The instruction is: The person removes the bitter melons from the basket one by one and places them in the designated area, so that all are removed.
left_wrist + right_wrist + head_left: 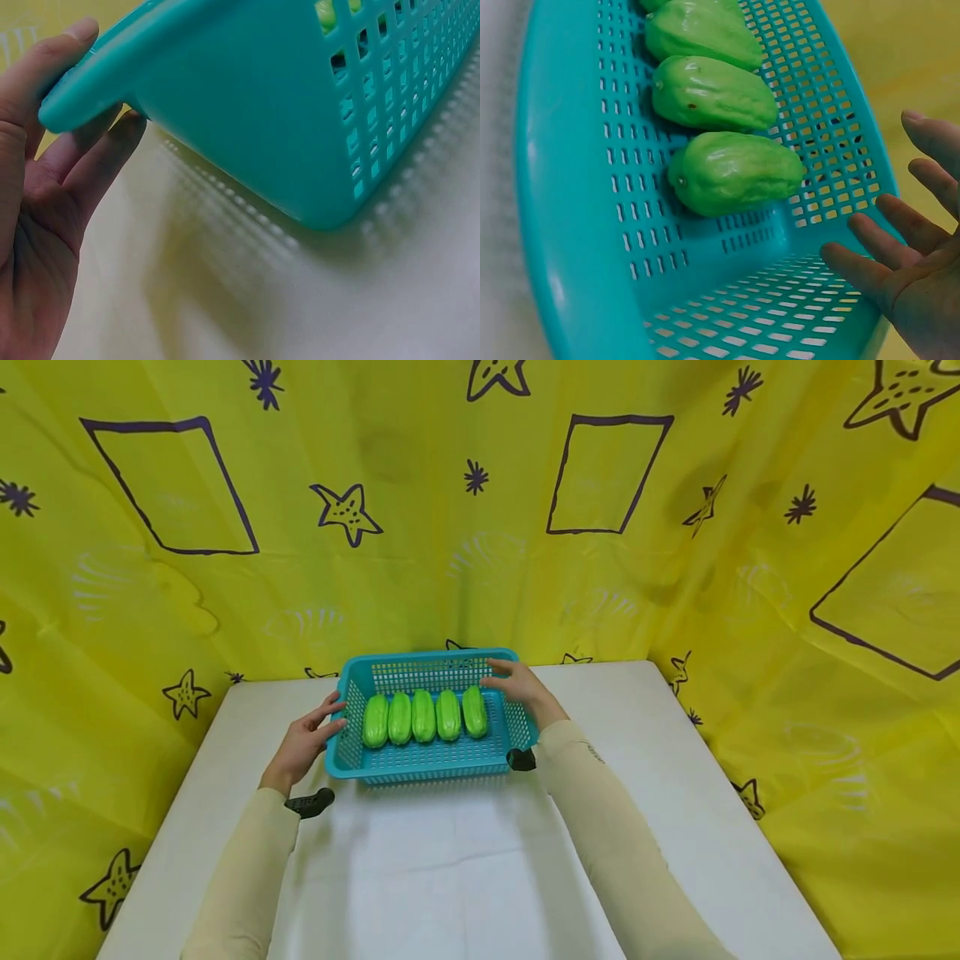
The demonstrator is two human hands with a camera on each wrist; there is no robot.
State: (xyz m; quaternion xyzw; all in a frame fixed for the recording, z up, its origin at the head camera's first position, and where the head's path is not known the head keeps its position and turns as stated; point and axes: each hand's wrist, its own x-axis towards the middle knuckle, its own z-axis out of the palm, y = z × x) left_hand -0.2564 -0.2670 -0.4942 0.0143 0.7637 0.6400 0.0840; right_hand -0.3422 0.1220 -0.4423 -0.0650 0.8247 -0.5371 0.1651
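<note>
Beige sleeves (615, 835), left grip (303, 743) round turquoise basket rim (427, 770), right grip (521, 685) free, glossy green gourds (423, 717) inside

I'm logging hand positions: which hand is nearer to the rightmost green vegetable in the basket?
Right. The right hand is just right of that vegetable, near the far right corner of the basket; the left hand holds the left rim.

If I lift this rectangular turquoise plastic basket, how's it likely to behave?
The basket looks fairly stiff, since its rim and walls hold their shape. It's probably light for its size, given all the perforations. Tilted, it may let the five glossy, oblong green vegetables slide toward the gap at its right end.
</note>
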